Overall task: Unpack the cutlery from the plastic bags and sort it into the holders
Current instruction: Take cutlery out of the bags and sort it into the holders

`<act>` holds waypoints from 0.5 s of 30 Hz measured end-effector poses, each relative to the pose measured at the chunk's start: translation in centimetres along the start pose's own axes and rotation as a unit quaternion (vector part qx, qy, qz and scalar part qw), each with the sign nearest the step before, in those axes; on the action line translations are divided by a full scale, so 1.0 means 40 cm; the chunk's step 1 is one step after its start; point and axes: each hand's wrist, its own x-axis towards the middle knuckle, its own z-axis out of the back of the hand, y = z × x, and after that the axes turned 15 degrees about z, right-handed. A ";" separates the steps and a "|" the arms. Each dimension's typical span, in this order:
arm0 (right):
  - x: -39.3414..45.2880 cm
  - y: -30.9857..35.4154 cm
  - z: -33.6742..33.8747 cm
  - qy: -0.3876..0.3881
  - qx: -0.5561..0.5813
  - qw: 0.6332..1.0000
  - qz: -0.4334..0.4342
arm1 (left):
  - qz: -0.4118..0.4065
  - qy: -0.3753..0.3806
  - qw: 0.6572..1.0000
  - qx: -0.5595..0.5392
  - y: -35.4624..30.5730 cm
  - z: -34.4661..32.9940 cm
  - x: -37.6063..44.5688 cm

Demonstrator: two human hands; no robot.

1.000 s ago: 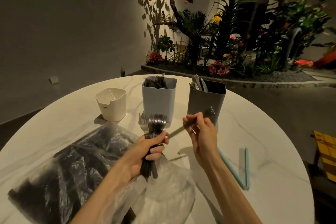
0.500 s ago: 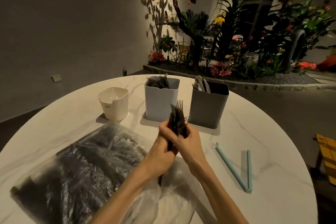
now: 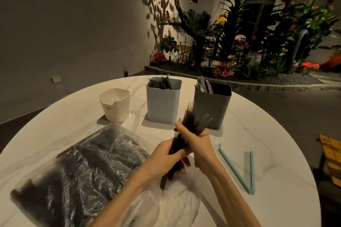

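Dim room, marble table [image 3: 258, 134]: both hands, left [image 3: 164, 156] and right [image 3: 200, 143], grip a fanned fork bundle [image 3: 191, 123] before the grey holder [image 3: 212, 107]; loose outer forks may slip onto the bag [image 3: 77, 167].

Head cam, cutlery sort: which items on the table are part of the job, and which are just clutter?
Job:
- bundle of dark plastic forks, gripped by left hand and right hand
- clear plastic bag of dark cutlery
- light blue holder, forks inside
- dark grey holder, pale cutlery inside
- small white holder

Lying about:
- light blue bag clip, open in a V
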 end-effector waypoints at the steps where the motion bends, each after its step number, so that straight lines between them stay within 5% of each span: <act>1: 0.002 0.000 0.005 -0.009 0.003 1.000 -0.004 | 0.000 0.014 1.000 -0.010 -0.003 0.000 -0.003; 6: 0.006 0.015 0.014 -0.077 0.020 0.997 -0.020 | 0.015 0.039 0.997 -0.063 -0.012 0.001 -0.005; 15: 0.025 0.009 0.012 -0.135 -0.009 0.991 0.014 | 0.006 -0.067 0.988 -0.141 0.000 0.004 0.014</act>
